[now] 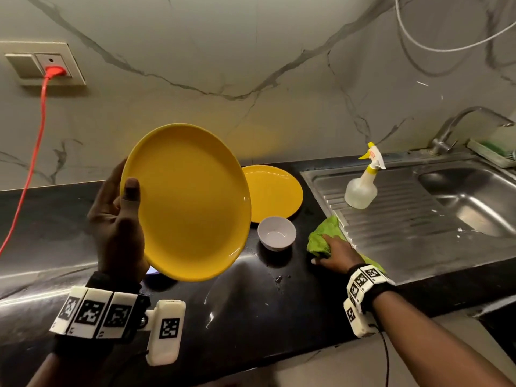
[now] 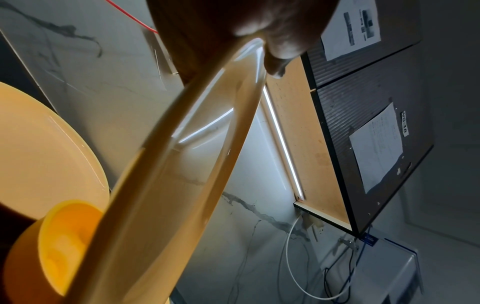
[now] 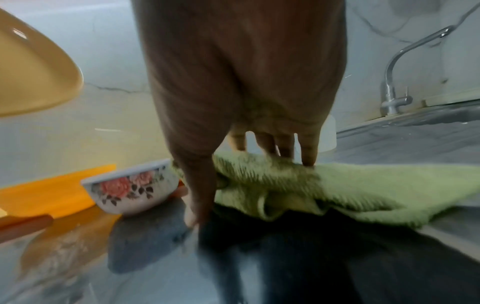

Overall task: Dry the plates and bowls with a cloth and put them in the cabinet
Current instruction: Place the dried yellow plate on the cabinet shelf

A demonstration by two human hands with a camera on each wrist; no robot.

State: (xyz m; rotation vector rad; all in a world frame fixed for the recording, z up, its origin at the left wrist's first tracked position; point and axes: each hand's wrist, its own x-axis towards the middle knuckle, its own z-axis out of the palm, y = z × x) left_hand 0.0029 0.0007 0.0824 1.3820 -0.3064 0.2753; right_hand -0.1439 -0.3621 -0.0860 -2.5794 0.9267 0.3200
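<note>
Left hand (image 1: 118, 219) grips the raised yellow plate (image 1: 190, 202); right hand (image 1: 336, 254) seemingly gathers the green cloth (image 1: 324, 233), which should be bunched firmly before wiping.

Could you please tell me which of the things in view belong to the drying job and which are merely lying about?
Belonging to the job:
- round yellow plate held up by the left hand
- second yellow plate on the black counter
- small white floral bowl
- green terry cloth under the right hand

Lying about:
- clear plastic spray bottle
- red power cable
- green sponge tray
</note>
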